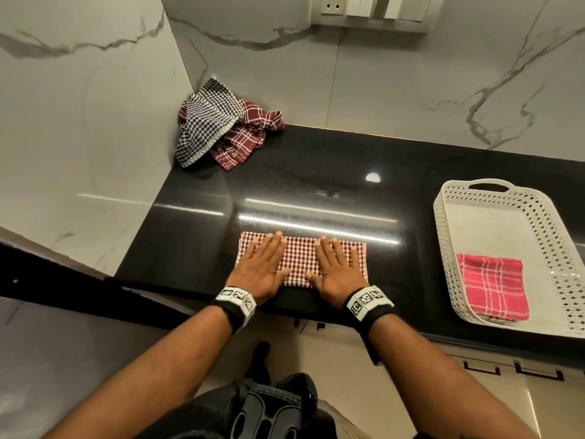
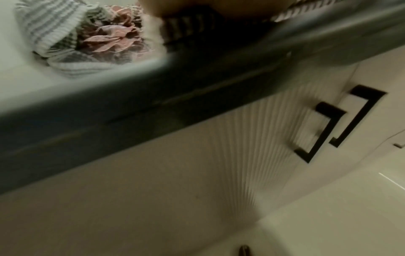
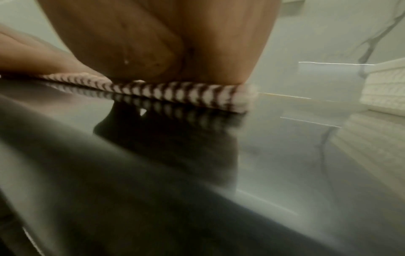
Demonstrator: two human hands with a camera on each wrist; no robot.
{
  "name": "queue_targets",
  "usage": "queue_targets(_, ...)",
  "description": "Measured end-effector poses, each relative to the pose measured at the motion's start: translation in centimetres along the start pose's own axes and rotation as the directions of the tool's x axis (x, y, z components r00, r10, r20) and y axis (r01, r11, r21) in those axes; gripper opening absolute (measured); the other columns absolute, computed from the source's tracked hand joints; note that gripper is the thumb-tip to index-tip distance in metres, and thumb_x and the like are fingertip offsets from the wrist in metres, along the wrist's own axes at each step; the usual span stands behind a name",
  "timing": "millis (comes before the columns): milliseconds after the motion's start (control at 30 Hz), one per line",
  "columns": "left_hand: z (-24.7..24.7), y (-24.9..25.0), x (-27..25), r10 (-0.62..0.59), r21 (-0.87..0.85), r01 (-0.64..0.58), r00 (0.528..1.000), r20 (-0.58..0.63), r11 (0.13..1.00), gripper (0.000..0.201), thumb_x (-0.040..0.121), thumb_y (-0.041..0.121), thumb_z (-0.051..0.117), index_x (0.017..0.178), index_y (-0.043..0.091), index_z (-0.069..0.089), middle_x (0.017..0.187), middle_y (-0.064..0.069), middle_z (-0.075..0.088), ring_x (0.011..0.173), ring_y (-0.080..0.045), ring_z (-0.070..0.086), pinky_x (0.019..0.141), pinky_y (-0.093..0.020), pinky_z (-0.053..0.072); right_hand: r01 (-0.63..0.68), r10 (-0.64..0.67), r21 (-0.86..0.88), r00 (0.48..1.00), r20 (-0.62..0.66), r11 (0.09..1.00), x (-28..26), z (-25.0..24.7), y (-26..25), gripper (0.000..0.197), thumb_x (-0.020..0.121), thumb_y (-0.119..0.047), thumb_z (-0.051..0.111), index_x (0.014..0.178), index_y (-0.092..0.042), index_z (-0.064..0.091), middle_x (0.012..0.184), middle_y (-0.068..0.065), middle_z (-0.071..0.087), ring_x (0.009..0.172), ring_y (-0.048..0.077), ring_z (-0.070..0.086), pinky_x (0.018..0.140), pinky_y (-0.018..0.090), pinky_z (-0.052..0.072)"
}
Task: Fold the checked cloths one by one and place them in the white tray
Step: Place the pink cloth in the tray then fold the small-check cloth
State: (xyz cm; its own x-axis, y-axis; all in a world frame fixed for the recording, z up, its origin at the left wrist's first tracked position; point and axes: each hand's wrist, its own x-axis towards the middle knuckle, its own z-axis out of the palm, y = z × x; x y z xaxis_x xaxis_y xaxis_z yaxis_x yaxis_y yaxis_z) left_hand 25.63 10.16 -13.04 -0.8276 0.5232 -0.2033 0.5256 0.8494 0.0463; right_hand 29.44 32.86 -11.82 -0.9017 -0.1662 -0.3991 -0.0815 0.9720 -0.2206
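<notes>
Head view: a folded red-and-white checked cloth [image 1: 300, 259] lies on the black counter [image 1: 316, 185], near its front edge. The left hand [image 1: 261, 269] and right hand [image 1: 338, 269] lie flat on the cloth side by side, fingers straight and slightly spread, pressing it and gripping nothing. Well to the right of the cloth stands the white tray [image 1: 443, 223], with a folded pink cloth [image 1: 492, 285] in its near end. Behind and left of the cloth, in the counter's corner, is a heap of unfolded cloths [image 1: 218, 128].

Left wrist view: blurred; it shows the heap [image 2: 87, 38] beyond the counter's edge and, below it, black cupboard handles [image 2: 315, 131], hidden from the head camera.

Right wrist view: the palm [image 3: 153, 43] rests on the cloth's edge [image 3: 175, 93], which shows stacked layers.
</notes>
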Motion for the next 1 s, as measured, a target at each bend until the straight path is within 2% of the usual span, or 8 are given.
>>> queue_targets(233,0.0,-4.6,-3.9,-0.108,0.028,0.108,0.994,-0.001,0.994,0.071,0.096,0.053,0.008,0.158,0.018,0.004,0.165,0.000,-0.006,0.153,-0.019,-0.005,0.121,-0.042,-0.008,-0.087,0.089,-0.071,0.996,0.028,0.994,-2.8,-0.6,5.6,0.080,0.097,-0.064,0.018,0.157,-0.020,-0.011,0.163,0.002,-0.022,0.149,0.020,-0.023,0.117,0.059,-0.016)
queue_targets(333,-1.7,-1.8,-3.2,-0.160,0.008,0.160,0.987,-0.033,0.987,0.067,0.097,0.036,0.026,0.158,0.013,0.011,0.166,-0.007,0.001,0.153,-0.027,-0.006,0.122,-0.047,-0.009,-0.061,0.060,-0.042,0.998,-0.026,0.997,-2.5,-2.1,5.4,0.080,0.097,-0.058,0.033,0.158,-0.017,0.001,0.166,0.004,-0.010,0.151,0.023,-0.017,0.117,0.059,-0.014)
queue_targets(467,-2.0,4.1,-2.6,0.081,-0.078,-0.095,0.982,-0.172,0.992,0.054,0.091,0.025,0.046,0.144,0.016,0.046,0.151,-0.013,0.043,0.139,-0.032,0.041,0.116,-0.048,0.031,0.041,-0.041,-0.005,0.995,-0.090,0.999,-2.8,-2.3,5.4,0.068,0.098,-0.053,0.041,0.155,-0.021,0.021,0.166,0.001,0.007,0.153,0.018,-0.005,0.120,0.059,-0.005)
queue_targets(567,-0.9,6.9,-3.2,0.267,-0.042,-0.271,0.960,-0.078,0.962,0.047,0.088,0.035,0.044,0.128,0.017,0.061,0.132,-0.004,0.061,0.116,-0.023,0.060,0.101,-0.040,0.045,-0.020,0.022,0.015,0.988,-0.154,1.000,-4.6,-1.0,6.2,0.059,0.096,-0.055,0.039,0.146,-0.024,0.036,0.160,0.002,0.024,0.148,0.022,0.018,0.118,0.059,0.014)
queue_targets(700,-0.8,4.9,-3.0,0.084,0.076,-0.080,0.996,-0.043,0.994,0.055,0.088,0.030,0.036,0.135,0.012,0.057,0.141,-0.007,0.056,0.131,-0.029,0.050,0.113,-0.049,0.035,-0.075,0.065,-0.023,0.955,-0.289,0.997,-8.8,1.6,5.1,0.054,0.091,-0.061,0.033,0.128,-0.026,0.049,0.136,0.003,0.046,0.119,0.027,0.045,0.097,0.051,0.036)
queue_targets(867,-1.9,3.1,-3.9,0.020,0.010,-0.019,0.999,-0.043,1.000,0.085,0.074,0.032,0.013,0.155,0.009,0.023,0.164,-0.010,0.017,0.152,-0.027,0.011,0.124,-0.045,0.007,0.190,-0.196,-0.050,0.949,-0.245,0.981,-11.3,3.4,1.6,0.060,0.089,-0.064,0.038,0.138,-0.029,0.045,0.136,-0.001,0.046,0.122,0.023,0.045,0.099,0.045,0.037)
queue_targets(933,-0.7,3.8,-5.7,0.134,0.016,-0.133,0.989,-0.066,0.991,0.084,0.077,0.033,0.028,0.157,0.009,0.018,0.165,-0.010,0.011,0.152,-0.025,0.009,0.123,-0.045,0.006,0.282,-0.281,-0.035,0.924,-0.257,0.959,-10.4,3.0,1.8,0.074,0.087,-0.064,0.047,0.148,-0.025,0.036,0.153,0.002,0.035,0.138,0.023,0.035,0.112,0.049,0.031)
queue_targets(1000,1.5,4.6,-7.5,0.207,0.059,-0.203,0.976,-0.060,0.977,0.091,0.073,0.023,0.051,0.156,0.010,0.018,0.165,-0.010,0.012,0.152,-0.025,0.012,0.123,-0.046,0.013,0.329,-0.333,-0.048,0.932,-0.142,0.943,-9.1,2.6,2.5,0.092,0.085,-0.060,0.058,0.157,-0.024,0.014,0.165,-0.003,0.005,0.152,0.018,0.006,0.122,0.049,0.006)
